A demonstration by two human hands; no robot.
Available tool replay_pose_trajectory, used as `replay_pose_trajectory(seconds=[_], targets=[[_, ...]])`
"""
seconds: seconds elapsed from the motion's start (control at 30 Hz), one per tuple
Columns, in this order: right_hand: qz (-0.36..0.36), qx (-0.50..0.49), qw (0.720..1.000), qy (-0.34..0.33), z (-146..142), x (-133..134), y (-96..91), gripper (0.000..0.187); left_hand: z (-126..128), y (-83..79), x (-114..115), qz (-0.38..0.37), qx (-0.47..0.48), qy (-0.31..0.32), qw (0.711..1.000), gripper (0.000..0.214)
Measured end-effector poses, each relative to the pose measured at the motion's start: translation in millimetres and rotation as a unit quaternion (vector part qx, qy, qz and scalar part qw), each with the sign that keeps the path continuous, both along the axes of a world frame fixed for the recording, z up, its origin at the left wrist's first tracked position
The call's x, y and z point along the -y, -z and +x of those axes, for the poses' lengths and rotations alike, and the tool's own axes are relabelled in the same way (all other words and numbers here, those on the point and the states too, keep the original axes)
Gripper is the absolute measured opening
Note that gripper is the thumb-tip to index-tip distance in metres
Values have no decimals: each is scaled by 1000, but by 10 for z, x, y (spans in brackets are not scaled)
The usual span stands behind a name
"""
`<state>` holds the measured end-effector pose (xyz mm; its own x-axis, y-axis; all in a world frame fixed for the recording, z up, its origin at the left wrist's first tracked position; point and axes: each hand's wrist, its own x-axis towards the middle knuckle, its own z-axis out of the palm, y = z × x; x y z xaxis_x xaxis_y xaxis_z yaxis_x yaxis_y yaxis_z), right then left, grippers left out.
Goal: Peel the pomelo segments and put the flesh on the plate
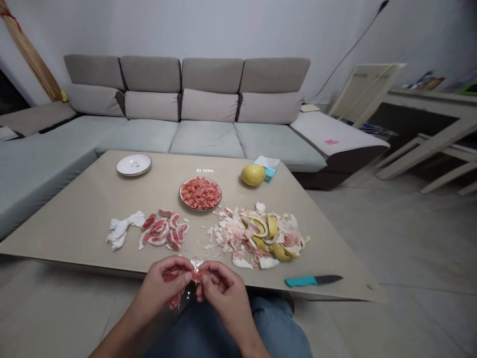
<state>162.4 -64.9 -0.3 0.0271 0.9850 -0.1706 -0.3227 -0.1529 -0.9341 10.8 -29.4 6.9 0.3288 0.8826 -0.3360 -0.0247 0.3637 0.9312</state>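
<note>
My left hand (164,283) and my right hand (223,291) meet just off the near edge of the beige table (85,209). Between their fingers they pinch a pink pomelo segment (197,276) with whitish membrane. More pink flesh shows in my left hand's fingers. Beyond them lie peeled-back segment skins (164,231), a heap of pith and yellow rind (261,238), and crumpled white tissue (121,229). A white plate (200,178) holds pink pulp (200,195). Nearest my right hand, a teal-handled kitchen knife (313,281) lies on the table.
A whole yellow pomelo (253,175) sits beside a tissue packet (269,168) at the table's far side. A small white plate (133,165) stands far left. A grey sofa (204,139) lies behind the table, and my jeans-clad knees (227,333) lie below my hands.
</note>
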Motion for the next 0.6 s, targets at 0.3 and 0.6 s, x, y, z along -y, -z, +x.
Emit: replay_pose_trajectory(seconds=[0.3, 0.6], targets=[[11, 1, 1000, 1, -2, 16, -38, 40, -54, 42, 11, -44, 134, 21, 990, 25], [18, -32, 997, -63, 76, 37, -43, 38, -104, 55, 5, -28, 128, 39, 991, 25]])
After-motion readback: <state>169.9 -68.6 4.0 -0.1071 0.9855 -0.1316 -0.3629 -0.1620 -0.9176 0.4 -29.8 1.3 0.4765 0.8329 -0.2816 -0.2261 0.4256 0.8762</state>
